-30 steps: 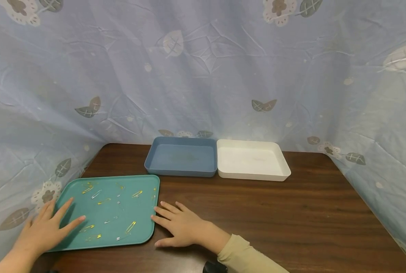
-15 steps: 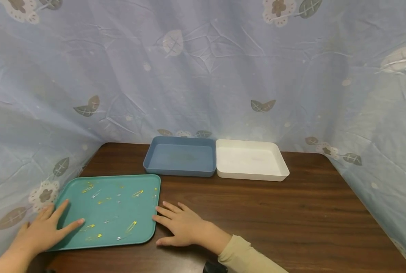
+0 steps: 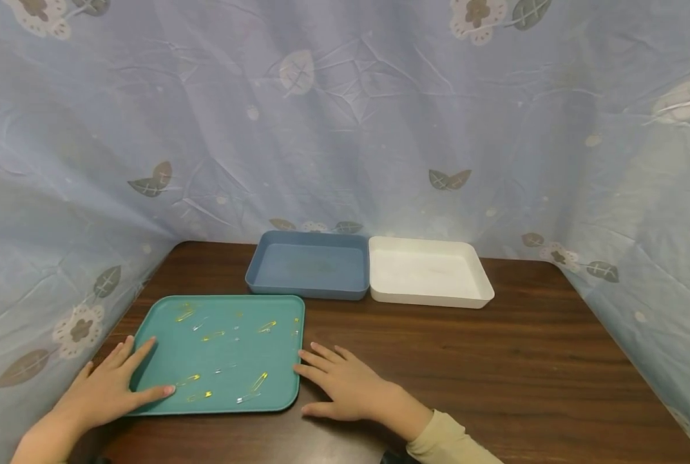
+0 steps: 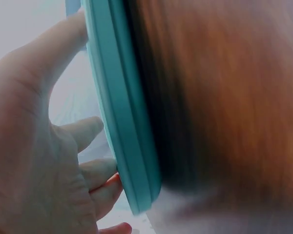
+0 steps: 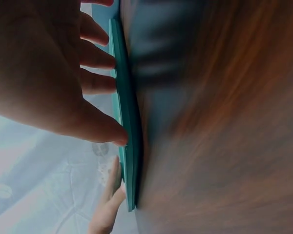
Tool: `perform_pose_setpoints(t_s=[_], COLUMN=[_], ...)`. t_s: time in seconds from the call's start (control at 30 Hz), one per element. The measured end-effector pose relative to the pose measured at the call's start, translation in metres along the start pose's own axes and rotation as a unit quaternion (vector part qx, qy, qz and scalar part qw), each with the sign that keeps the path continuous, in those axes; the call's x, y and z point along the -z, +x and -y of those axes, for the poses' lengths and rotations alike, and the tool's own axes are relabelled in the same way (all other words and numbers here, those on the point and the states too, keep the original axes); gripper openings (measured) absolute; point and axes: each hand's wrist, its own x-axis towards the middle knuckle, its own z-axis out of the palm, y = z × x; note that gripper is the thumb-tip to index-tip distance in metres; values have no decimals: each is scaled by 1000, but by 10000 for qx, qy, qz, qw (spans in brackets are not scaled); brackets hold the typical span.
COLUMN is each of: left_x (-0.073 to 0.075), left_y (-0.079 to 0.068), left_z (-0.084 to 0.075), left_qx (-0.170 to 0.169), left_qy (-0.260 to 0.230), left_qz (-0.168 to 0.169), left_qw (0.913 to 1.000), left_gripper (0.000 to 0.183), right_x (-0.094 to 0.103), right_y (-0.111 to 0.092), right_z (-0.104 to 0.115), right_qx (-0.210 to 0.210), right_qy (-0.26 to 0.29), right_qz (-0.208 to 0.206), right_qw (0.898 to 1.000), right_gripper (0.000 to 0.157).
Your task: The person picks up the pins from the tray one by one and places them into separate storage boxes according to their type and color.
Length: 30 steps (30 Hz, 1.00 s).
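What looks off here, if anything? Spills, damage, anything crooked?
Nothing stands out. Safety pins lie at mixed angles, but all I can see are inside the teal tray. The blue tray and white tray sit side by side. No spill or damage shows; pin detail is too small to judge.

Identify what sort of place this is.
Probably a makeshift tabletop workspace, curtained off; the building type can't be told. Leaf-and-flower-printed fabric hangs behind and at both sides of a dark wood-look table, where a teal tray bears scattered safety pins.
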Motion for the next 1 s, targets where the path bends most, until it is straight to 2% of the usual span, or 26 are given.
perform_pose_setpoints(t_s=[0.23, 0.47, 0.73, 1.0], left_x=[-8, -10, -8, -5], left_y=[0, 0, 5, 14], left_z=[-17, -33, -58, -85], left_qx=[-387, -765, -1147, -1393], left_qy=[-266, -735, -724, -760], left_qz=[1, 27, -13, 366], left_qw=[9989, 9944, 9908, 9867], left_gripper=[105, 104, 107, 111], right_x=[0, -3, -4, -3], right_y=[-26, -46, -75, -104], right_z=[-14, -27, -42, -60], right_qx=[-104, -205, -317, -589], right_qy=[25, -17, -48, 53], right_qz=[-204, -364, -718, -933], right_qw=[9997, 9991, 9969, 9939], right_gripper=[67, 64, 59, 51])
